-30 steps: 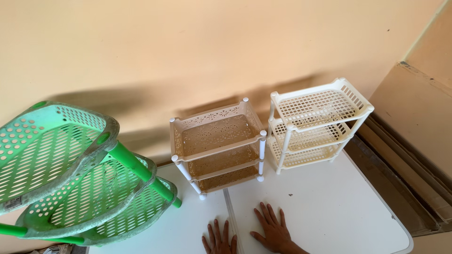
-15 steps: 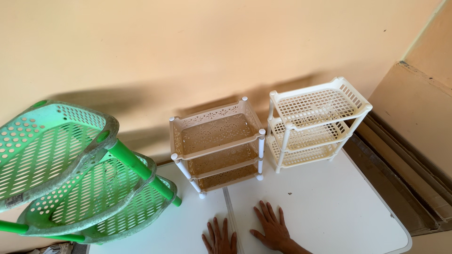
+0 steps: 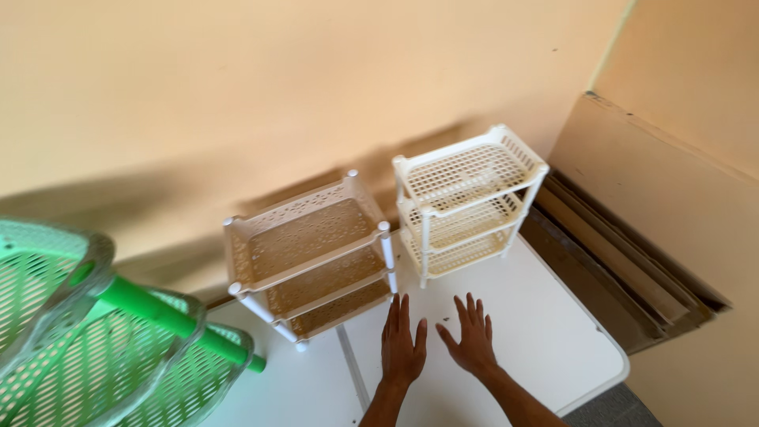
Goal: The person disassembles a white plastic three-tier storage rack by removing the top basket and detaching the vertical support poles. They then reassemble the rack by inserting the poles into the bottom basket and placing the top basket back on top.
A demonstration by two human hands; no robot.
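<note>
From the head cam, you're laying both hands flat on the white table (image 3: 545,316), fingers spread wide, holding nothing. Your left hand (image 3: 402,348) is sitting just beside your right hand (image 3: 473,341), not touching. At 11 o'clock from them, the tan three-tier rack (image 3: 308,257) is standing close by; at 12 o'clock the cream three-tier rack (image 3: 466,202) is standing against the wall. A green rack (image 3: 103,348) is tilting over at 9 o'clock.

A plain home corner: white table (image 3: 553,332), plastic storage racks (image 3: 466,202), bare peach wall (image 3: 316,79).
</note>
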